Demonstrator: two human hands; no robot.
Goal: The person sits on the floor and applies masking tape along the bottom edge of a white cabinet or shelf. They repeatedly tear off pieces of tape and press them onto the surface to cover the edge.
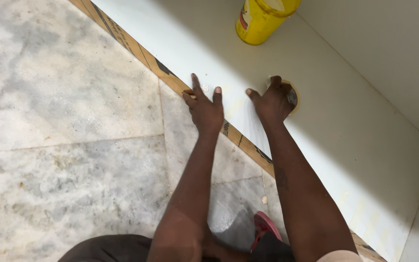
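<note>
Head view is showing two hands: the left hand (204, 109) is lying flat, fingers spread, on the white panel's (345, 136) wood-coloured edge, while the right hand (273, 101) is pressing on one round yellowish pad (293, 97). One yellow can (260, 19) is standing at twelve o'clock from the right hand, well apart, and grey marble floor (64, 121) is lying at nine o'clock.

Carpentry or fit-out work on the floor of a building interior. Grey-veined marble floor tiles (64, 97) fill the left of the frame. A white laminated board (345, 131) with raw plywood edge (136, 46) runs diagonally across. Yellow adhesive tin (260, 19) stands at upper centre.
</note>
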